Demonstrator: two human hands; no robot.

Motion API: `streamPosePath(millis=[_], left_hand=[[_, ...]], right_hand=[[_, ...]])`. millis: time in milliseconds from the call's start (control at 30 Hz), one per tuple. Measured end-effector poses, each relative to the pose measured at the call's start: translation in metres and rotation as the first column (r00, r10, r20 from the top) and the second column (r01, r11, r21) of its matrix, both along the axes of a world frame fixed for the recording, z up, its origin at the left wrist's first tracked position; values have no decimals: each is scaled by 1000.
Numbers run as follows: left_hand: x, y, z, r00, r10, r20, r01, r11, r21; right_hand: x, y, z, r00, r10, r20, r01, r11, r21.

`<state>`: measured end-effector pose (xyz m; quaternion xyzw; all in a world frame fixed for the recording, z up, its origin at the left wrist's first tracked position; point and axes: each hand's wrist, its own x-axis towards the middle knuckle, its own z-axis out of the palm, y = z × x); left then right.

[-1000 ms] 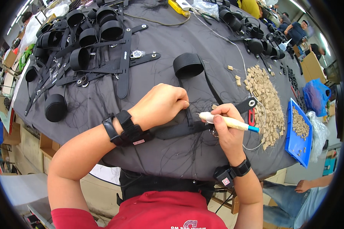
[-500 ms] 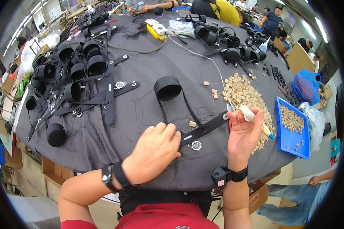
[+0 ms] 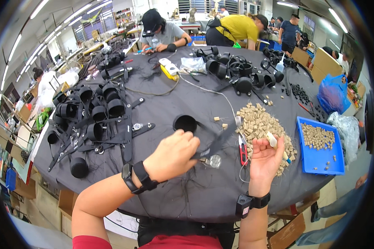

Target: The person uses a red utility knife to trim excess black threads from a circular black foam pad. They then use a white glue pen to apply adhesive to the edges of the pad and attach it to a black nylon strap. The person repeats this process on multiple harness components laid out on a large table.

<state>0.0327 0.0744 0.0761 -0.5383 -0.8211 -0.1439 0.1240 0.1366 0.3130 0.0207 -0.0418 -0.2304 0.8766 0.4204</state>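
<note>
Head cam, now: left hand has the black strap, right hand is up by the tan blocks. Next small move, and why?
Probably lower the right hand onto the pile of tan blocks and pick one. The left hand already grips the black strap lifted off the table, and the pile lies right beside the right hand.

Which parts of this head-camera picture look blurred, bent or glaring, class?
Head view: the black strap held by the left hand is motion-smeared; the round table's edge bows from fisheye distortion; ceiling tube lights glare white; black vignette fills the corners.

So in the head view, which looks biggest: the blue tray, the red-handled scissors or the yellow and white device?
1. blue tray
2. yellow and white device, though it lies farther from the camera
3. red-handled scissors
</note>
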Motion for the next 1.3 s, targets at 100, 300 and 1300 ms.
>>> streamPosePath(millis=[100,300,1300], left_hand=[[-28,16,30,996,93,-5,-89,961,262],[-36,4,24,469,-395,790,-635,470,613],[5,-66,-56,963,-104,250,124,990,-65]], right_hand=[[1,8,-1,998,-61,-16,61,998,-15],[6,19,3,994,-101,-35,100,994,-38],[-7,-59,6,643,523,559,-749,581,318]])
